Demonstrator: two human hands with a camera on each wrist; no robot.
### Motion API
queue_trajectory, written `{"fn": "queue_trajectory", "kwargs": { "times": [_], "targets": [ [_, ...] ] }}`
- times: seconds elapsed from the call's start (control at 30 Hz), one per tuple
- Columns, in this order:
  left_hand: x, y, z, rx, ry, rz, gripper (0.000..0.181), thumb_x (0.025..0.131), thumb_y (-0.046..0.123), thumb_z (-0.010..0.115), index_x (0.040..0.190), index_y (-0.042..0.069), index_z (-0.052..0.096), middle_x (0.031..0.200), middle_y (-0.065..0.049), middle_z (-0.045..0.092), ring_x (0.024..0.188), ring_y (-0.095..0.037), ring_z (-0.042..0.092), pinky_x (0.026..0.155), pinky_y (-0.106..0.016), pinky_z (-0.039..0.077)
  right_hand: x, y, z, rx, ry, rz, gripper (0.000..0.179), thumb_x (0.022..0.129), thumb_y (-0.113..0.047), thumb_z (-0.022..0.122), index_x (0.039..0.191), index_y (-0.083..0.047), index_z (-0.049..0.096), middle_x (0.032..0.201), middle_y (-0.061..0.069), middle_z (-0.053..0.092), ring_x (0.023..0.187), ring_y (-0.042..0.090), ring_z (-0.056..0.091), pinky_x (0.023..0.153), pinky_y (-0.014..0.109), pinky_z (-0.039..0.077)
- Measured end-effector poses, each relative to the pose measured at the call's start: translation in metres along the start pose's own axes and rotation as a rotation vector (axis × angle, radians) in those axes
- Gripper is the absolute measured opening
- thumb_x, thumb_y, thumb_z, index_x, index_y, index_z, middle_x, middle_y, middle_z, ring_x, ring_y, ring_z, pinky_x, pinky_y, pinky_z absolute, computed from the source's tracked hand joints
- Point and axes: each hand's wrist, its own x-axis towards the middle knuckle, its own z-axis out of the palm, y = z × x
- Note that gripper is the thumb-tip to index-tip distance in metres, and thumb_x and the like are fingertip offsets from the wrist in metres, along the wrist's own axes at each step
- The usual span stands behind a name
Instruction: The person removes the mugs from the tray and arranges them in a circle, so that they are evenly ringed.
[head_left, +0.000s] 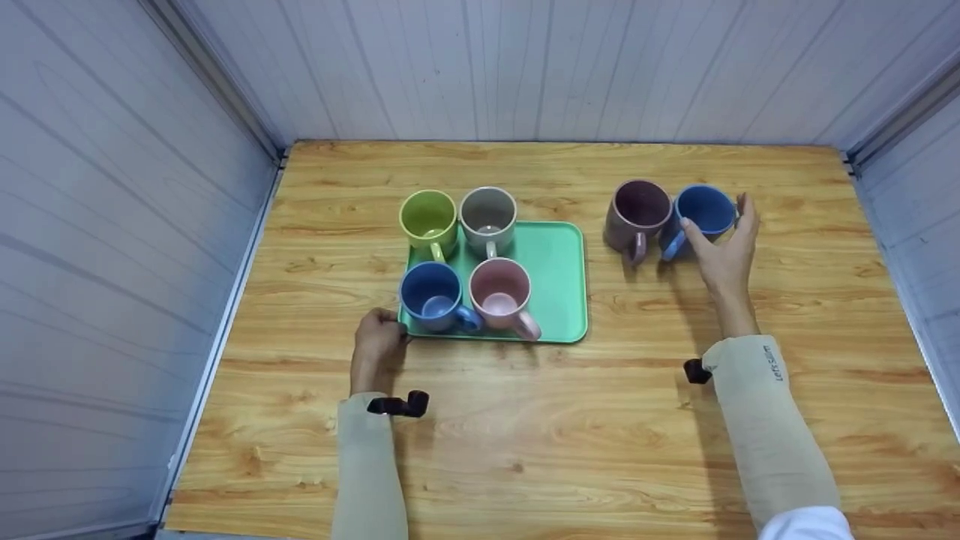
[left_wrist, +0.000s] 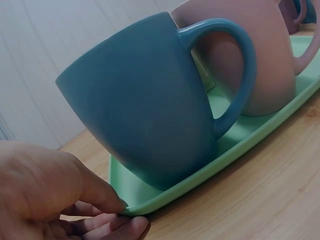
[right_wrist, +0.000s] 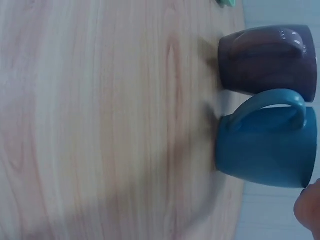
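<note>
In the head view, my left hand (head_left: 377, 337) pinches the near-left corner of a green tray (head_left: 559, 285), thumb on top and fingers beneath. On the tray stand a blue mug (head_left: 431, 289), a pink mug (head_left: 500, 287), a yellow-green mug (head_left: 428, 214) and a grey mug (head_left: 488, 214). Another blue mug (right_wrist: 267, 145) stands upright on the table at the right, beside a purple mug (right_wrist: 270, 62). Around its rim, my right hand (head_left: 726, 251) spreads its thumb and fingers. In the right wrist view, only a fingertip (right_wrist: 310, 207) shows, by the rim; the thumb is out of frame.
The wooden table (head_left: 517, 450) extends in front of the tray and between it and the right-hand mugs. Pale panel walls (head_left: 510, 67) rise behind the table and along its left and right sides.
</note>
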Motion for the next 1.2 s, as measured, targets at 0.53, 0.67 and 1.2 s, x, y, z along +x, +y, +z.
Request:
{"fn": "queue_trajectory", "kwargs": {
  "times": [0.53,0.67,1.2],
  "targets": [
    [0.0,0.0,0.001,0.001,0.002,0.004,0.026,0.089,0.001,0.048,0.114,-0.002,0.051,0.109,-0.014,0.055,0.086,-0.019,0.059,0.074,-0.027,0.049,-0.018,-0.036,0.015,0.123,-0.016,-0.204,0.091,0.076,-0.014,0.078,0.149,-0.003,0.025,0.15,0.014,0.033,0.14,0.015,0.03,0.115,0.024,0.022],
    [0.0,0.0,0.001,0.015,0.003,0.007,0.026,0.088,0.002,0.048,0.114,-0.001,0.052,0.108,-0.014,0.055,0.086,-0.019,0.058,0.073,-0.027,0.048,-0.033,-0.061,0.018,0.139,-0.068,-0.228,0.089,0.079,-0.01,0.075,0.149,0.0,0.022,0.151,0.016,0.031,0.142,0.019,0.027,0.117,0.028,0.02],
    [0.0,0.002,0.002,0.007,0.007,-0.033,0.025,0.088,0.001,0.048,0.113,0.001,0.052,0.109,-0.012,0.055,0.095,-0.022,0.054,0.078,-0.03,0.047,-0.074,-0.102,0.042,0.183,-0.206,-0.369,0.082,0.079,0.001,0.072,0.145,0.011,0.024,0.148,0.025,0.032,0.141,0.032,0.029,0.117,0.035,0.023]
  ]
}}
